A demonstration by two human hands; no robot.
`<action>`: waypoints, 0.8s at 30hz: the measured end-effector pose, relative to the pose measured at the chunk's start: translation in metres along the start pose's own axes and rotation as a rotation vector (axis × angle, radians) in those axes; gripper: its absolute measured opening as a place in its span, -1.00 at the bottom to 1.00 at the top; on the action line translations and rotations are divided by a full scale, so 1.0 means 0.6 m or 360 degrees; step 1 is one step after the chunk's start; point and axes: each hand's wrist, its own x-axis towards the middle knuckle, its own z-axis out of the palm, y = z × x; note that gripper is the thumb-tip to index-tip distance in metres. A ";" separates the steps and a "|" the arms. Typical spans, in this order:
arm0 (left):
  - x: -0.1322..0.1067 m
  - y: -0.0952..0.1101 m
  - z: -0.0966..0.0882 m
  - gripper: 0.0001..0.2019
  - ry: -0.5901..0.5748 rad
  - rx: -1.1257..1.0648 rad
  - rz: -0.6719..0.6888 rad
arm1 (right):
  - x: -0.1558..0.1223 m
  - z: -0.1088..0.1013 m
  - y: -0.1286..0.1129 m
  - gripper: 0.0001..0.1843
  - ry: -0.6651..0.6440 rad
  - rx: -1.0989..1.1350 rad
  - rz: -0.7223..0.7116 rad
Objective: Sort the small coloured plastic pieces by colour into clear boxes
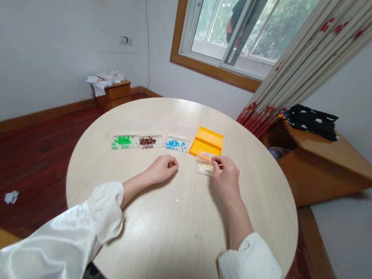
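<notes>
My right hand (227, 175) is closed in a pinch at the right side of a small clear box (199, 169) with pale yellow pieces (205, 167). Whatever its fingertips hold is too small to make out. Curled on the table to the left, my left hand (162, 169) shows nothing in its fingers. Just behind the clear box, an orange case (209, 137) lies open. Further left, clear boxes hold blue pieces (175, 145), dark brown pieces (147, 141) and green pieces (124, 141). One tiny pale piece (177, 200) lies on the tabletop between my forearms.
All this is on a round, light wooden table (167, 245). A tilted brown cabinet (321, 159) with a black patterned cloth (312, 120) stands to the right, by the curtain (303, 54). Papers cover a small cabinet (119, 92) at back left. A person shows beyond the window (216, 22).
</notes>
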 end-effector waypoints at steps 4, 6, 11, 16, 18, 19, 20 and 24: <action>0.000 -0.001 0.001 -0.88 0.0008 -0.0001 0.0005 | -0.001 0.001 0.007 -0.82 0.0048 -0.0036 -0.0005; 0.000 -0.001 0.001 -0.88 0.0004 -0.0007 0.0004 | -0.001 0.001 0.008 -0.82 0.0067 -0.0045 -0.0009; -0.001 -0.001 0.001 -0.88 0.0007 -0.0015 0.0013 | 0.000 -0.001 0.005 -0.78 0.0120 -0.0048 0.0017; -0.001 -0.002 0.001 -0.88 0.0013 -0.0020 0.0023 | 0.000 -0.004 0.002 -0.75 0.0116 -0.0027 0.0035; 0.000 -0.002 0.001 -0.88 0.0014 -0.0017 0.0026 | 0.001 -0.006 0.000 -0.75 0.0113 -0.0021 0.0037; 0.000 -0.001 0.001 -0.88 0.0014 -0.0014 0.0027 | 0.002 -0.008 -0.002 -0.75 0.0117 -0.0011 0.0038; 0.000 -0.001 0.001 -0.88 0.0011 -0.0012 0.0028 | 0.003 -0.009 -0.006 -0.76 0.0110 0.0013 0.0041; 0.000 0.001 0.000 -0.88 0.0018 -0.0002 0.0030 | -0.003 -0.012 -0.036 -0.82 -0.0406 0.0334 0.0080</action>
